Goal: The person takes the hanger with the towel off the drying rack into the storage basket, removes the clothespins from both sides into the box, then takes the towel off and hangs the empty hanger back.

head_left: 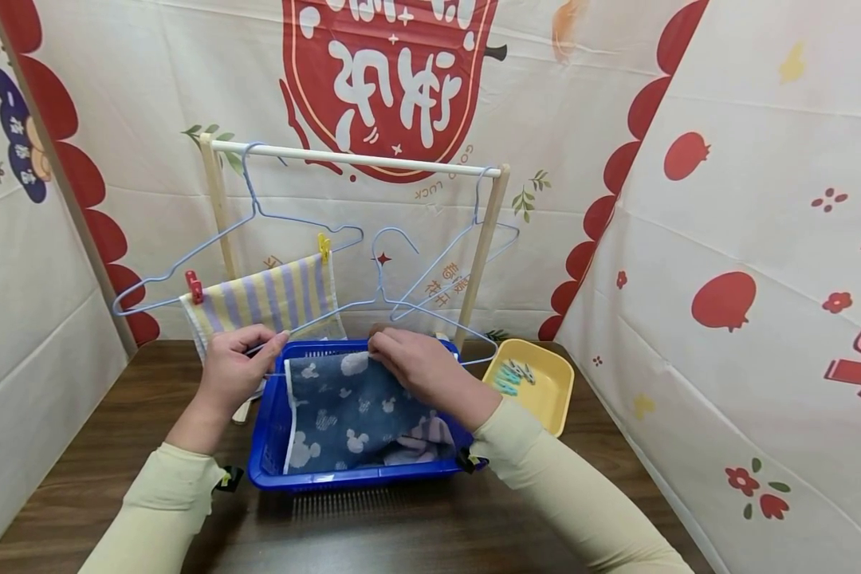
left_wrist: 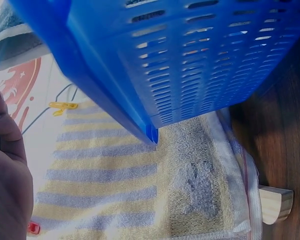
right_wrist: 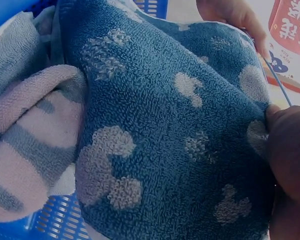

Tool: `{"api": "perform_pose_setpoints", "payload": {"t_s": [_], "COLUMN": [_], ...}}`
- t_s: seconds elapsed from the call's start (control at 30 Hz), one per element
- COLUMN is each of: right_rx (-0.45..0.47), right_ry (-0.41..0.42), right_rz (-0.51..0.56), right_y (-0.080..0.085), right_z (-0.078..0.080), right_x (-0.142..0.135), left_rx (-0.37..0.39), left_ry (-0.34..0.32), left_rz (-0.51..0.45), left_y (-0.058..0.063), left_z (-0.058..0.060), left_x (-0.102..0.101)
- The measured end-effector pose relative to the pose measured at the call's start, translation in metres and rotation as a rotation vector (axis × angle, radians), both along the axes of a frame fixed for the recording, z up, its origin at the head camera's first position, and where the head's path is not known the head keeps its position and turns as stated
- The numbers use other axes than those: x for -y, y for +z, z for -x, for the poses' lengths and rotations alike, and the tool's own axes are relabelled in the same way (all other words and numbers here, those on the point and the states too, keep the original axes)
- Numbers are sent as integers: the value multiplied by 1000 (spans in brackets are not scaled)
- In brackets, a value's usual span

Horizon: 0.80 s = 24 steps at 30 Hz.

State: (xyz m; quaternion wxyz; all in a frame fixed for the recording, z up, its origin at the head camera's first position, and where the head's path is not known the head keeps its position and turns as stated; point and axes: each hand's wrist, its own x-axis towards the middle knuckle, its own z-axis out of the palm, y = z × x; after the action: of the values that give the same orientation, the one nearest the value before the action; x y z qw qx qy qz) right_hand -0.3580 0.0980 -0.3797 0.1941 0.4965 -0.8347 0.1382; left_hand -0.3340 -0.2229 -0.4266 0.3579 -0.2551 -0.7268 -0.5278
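Note:
A loose blue wire hanger [head_left: 381,293] stands tilted over the blue basket [head_left: 344,479]. My left hand [head_left: 235,368] pinches its left end between thumb and fingers. A dark blue towel [head_left: 330,414] with pale mouse-head prints hangs from the hanger's lower bar down into the basket. My right hand [head_left: 423,368] grips the towel's top edge at the bar; in the right wrist view the thumb presses the cloth [right_wrist: 155,110] near the wire. Under it in the basket lies a crumpled pink and grey towel [head_left: 425,440].
A wooden rack [head_left: 359,159] behind holds two more blue hangers. From the left one [head_left: 168,271] hangs a yellow and lilac striped towel [head_left: 280,291] with a red clip [head_left: 194,288] and a yellow clip [head_left: 324,248]. At right, a yellow tray [head_left: 556,399] holds several clothespins [head_left: 508,378].

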Motion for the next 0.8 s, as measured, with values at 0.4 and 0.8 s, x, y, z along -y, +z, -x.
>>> {"api": "perform_pose_setpoints", "payload": {"t_s": [0.4,0.8], "right_rx": [-78,-111], "right_ry": [7,42], "right_rz": [45,134], "right_y": [6,19], "right_z": [1,1], "right_x": [-1,-1], "left_rx": [-37,-69], "left_ry": [27,19], "left_rz": [9,0], "left_y": [2,21], "left_z": [-1,-17], "left_x": [-4,-12]}}
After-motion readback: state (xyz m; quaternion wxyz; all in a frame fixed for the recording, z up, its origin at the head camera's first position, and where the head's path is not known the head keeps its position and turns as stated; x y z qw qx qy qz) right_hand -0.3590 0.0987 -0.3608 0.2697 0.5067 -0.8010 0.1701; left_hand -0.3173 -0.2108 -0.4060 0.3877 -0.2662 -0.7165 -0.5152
